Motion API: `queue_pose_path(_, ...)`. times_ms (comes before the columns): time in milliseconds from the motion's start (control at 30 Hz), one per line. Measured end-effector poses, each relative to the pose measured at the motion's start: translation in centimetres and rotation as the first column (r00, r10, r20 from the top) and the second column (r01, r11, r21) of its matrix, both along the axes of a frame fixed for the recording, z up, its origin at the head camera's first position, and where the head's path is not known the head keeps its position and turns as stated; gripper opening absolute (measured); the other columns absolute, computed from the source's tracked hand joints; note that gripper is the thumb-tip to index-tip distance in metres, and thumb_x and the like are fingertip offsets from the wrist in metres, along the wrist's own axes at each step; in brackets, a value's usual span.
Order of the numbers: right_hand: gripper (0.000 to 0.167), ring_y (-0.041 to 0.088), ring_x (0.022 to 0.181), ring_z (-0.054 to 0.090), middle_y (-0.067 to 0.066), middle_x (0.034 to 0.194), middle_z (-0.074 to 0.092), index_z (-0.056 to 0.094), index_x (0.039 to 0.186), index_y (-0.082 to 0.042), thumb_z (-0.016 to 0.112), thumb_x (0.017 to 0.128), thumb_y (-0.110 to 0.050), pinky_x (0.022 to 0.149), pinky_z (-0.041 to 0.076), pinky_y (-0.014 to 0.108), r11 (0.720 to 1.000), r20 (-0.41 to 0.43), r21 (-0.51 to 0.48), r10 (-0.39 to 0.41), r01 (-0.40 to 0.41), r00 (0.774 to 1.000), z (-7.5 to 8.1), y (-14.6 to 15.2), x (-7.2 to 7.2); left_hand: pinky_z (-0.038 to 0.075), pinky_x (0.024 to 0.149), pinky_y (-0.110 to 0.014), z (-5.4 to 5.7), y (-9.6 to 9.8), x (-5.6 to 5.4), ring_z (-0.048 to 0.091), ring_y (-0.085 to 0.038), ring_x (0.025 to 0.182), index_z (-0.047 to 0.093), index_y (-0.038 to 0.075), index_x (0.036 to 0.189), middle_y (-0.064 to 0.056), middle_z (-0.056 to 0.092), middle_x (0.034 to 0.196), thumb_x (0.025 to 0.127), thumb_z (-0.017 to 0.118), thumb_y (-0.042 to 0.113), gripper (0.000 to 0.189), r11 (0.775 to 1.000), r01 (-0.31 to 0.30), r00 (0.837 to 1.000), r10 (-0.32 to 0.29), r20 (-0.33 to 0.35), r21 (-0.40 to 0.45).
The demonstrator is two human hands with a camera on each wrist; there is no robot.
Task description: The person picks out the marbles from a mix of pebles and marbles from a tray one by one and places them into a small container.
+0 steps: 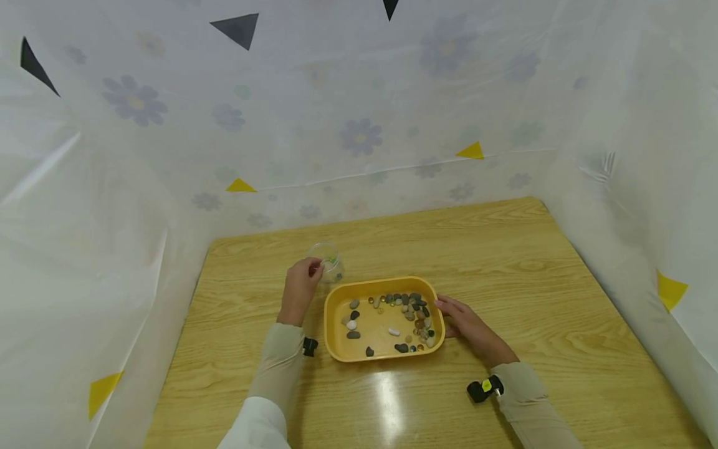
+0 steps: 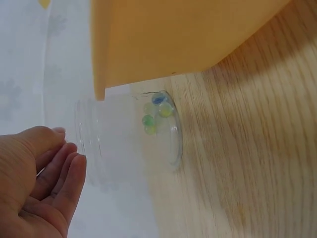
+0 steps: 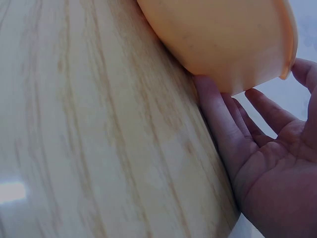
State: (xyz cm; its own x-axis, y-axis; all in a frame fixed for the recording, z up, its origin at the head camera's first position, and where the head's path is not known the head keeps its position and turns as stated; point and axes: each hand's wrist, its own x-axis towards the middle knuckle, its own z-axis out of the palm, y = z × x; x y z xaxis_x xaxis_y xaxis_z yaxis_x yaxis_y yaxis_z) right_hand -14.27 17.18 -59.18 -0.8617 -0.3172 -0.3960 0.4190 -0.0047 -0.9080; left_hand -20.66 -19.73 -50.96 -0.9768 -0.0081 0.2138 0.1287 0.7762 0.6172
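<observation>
My left hand (image 1: 301, 290) is at the mouth of a clear jar (image 1: 335, 273), with thumb and fingertips drawn together close to its rim. In the left wrist view several glass marbles (image 2: 165, 109), blue, green and yellow, lie at the jar's bottom. Whether the left fingertips (image 2: 58, 131) hold anything I cannot tell. Right of the jar stands a yellow plastic basin (image 1: 384, 284) with pebbles (image 1: 408, 305) and marbles in it. My right hand (image 1: 471, 327) touches the basin's right end, fingers fairly straight along the outer wall and one fingertip at the rim.
A wood-grain table (image 1: 505, 268) bears everything. Pale flowered sheeting (image 1: 359, 93) encloses it at the back and both sides, with black and yellow triangles (image 1: 471, 151) on it. In the basin, pebbles crowd the right end; a few lie at the left.
</observation>
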Motion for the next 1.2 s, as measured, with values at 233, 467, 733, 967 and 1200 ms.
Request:
queue_pose_path(233,0.064,0.025,0.109,0.056,0.012,0.137,0.043,0.037,0.141,-0.018,0.052,0.089,-0.052,0.078,0.052,0.040,1.000,-0.008,0.011,0.005,-0.005,1.000,0.2,0.0,0.1,0.052,0.070,-0.032,0.1,0.5,0.4,0.061,-0.017,0.079,0.067,0.000,0.104,-0.008,0.065,0.092,0.091,0.061,0.014,0.020,1.000,0.021,0.999,-0.021,-0.026,0.017)
queue_pose_path(467,0.063,0.026,0.109,0.056,0.013,0.138,0.042,0.037,0.141,-0.018,0.051,0.090,-0.052,0.078,0.052,0.040,1.000,-0.007,0.009,0.006,-0.006,1.000,0.1,0.0,0.1,0.052,0.070,-0.031,0.0,1.5,1.2,0.062,-0.018,0.079,0.067,0.001,0.102,-0.009,0.066,0.092,0.090,0.062,0.012,0.018,0.998,0.060,0.996,-0.060,-0.069,0.003)
queue_pose_path(733,0.063,0.025,0.110,0.056,0.012,0.138,0.042,0.037,0.142,-0.017,0.051,0.091,-0.051,0.078,0.052,0.040,1.000,-0.011,0.013,0.005,-0.005,1.000,0.5,-0.1,0.2,0.052,0.069,-0.032,0.7,2.6,2.1,0.061,-0.017,0.078,0.068,0.002,0.100,-0.006,0.065,0.091,0.088,0.064,0.010,0.015,0.996,0.088,0.994,-0.089,-0.067,-0.022)
queue_pose_path(967,0.063,0.026,0.111,0.055,0.013,0.139,0.040,0.035,0.143,-0.017,0.049,0.092,-0.051,0.078,0.052,0.040,1.000,-0.023,0.010,0.017,-0.017,1.000,0.6,0.0,0.3,0.051,0.068,-0.029,0.6,3.4,2.8,0.059,-0.014,0.076,0.069,0.004,0.098,-0.004,0.065,0.088,0.089,0.063,0.014,0.014,0.990,0.124,0.992,-0.126,-0.014,-0.069)
queue_pose_path(1200,0.063,0.026,0.110,0.056,0.012,0.139,0.040,0.036,0.143,-0.018,0.049,0.091,-0.051,0.078,0.052,0.040,1.000,-0.017,0.013,0.023,-0.022,1.000,0.7,-0.1,0.3,0.051,0.071,-0.029,0.0,4.3,3.4,0.059,-0.015,0.078,0.069,0.004,0.097,-0.005,0.065,0.090,0.090,0.063,0.017,0.016,0.980,0.168,0.986,-0.166,0.021,-0.104)
